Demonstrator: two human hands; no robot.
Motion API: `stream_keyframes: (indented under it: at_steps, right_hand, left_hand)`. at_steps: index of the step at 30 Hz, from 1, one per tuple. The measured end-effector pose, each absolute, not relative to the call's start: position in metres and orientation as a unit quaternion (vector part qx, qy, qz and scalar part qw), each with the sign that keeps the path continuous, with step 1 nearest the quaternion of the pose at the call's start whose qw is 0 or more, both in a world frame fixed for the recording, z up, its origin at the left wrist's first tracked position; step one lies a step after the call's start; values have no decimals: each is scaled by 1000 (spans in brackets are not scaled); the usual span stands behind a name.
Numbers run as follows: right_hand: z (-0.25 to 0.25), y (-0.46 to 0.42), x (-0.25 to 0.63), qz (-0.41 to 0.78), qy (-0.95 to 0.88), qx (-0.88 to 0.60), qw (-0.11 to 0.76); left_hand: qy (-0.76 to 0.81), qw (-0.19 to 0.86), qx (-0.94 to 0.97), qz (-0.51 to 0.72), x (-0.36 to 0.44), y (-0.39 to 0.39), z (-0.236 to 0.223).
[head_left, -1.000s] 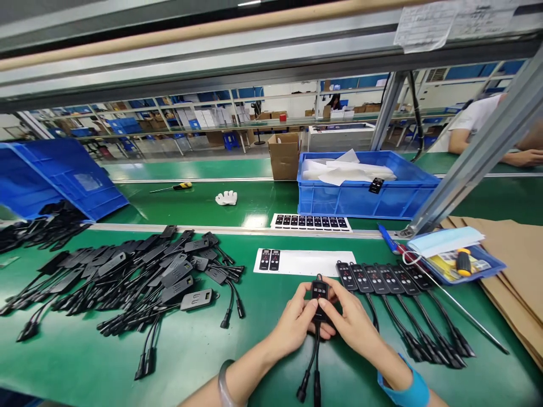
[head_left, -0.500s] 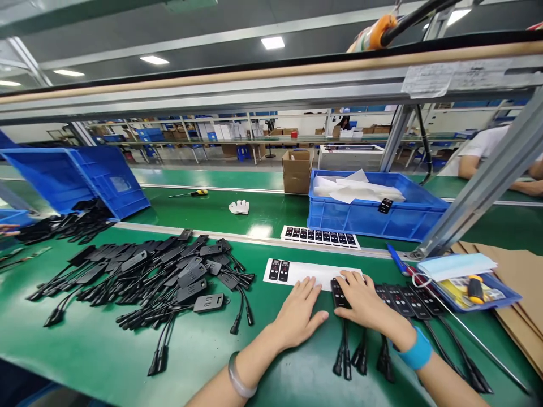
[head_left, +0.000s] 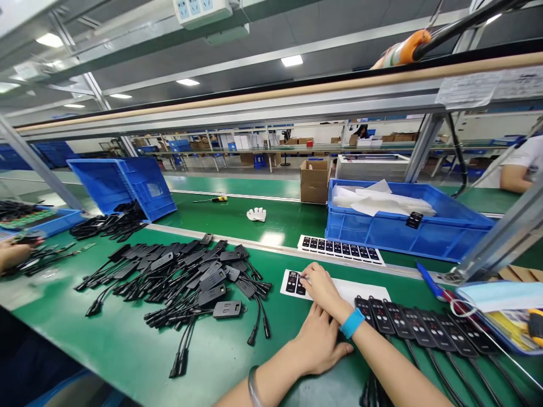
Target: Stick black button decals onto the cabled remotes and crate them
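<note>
My right hand [head_left: 322,288], with a blue wristband, is at the white sticker sheet [head_left: 360,289], fingertips pinched at the edge of the second of two black labels [head_left: 292,281]. My left hand [head_left: 317,343] lies open on the green table, fingers extended under my right wrist and holding nothing. Right of my hands, several black controllers [head_left: 397,319] with labelled faces stand in a slanting row, their cables toward me. Left of my hands lies a large heap of black controllers without labels [head_left: 212,280], cables attached.
Another sheet of black labels [head_left: 339,250] lies before a blue crate [head_left: 394,243] of white sheets. A tipped blue crate [head_left: 148,192], a screwdriver [head_left: 216,199] and a white glove [head_left: 257,214] are further back. At far left is a co-worker's hand [head_left: 17,252]. A tray [head_left: 504,316] sits right.
My right hand has left the controller and moved left to the labels on the sheet. My left hand has drawn back under the right wrist. The view has turned left.
</note>
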State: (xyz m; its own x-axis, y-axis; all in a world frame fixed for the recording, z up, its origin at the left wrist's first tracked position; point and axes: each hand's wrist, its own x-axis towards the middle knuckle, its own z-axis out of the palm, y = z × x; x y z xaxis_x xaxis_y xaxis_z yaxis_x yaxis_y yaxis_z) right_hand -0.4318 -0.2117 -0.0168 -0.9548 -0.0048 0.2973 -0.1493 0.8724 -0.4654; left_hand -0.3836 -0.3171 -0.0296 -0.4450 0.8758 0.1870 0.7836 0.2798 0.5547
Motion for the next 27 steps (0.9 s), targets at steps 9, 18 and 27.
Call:
stream_keyframes:
  at_steps: [9,18,27]
  right_hand:
    - [36,-203,-362,450,-821,61,346]
    - [-20,-151,-297,454,-829,-53,321]
    - [-24,-153,-290,524,-794,-93,295]
  left_hand:
    - [903,-80,361,219,-418,-331,-17]
    - [991,-64,-53,103,-490,-430,9]
    - [987,-104,-18,119,-478,-419,21]
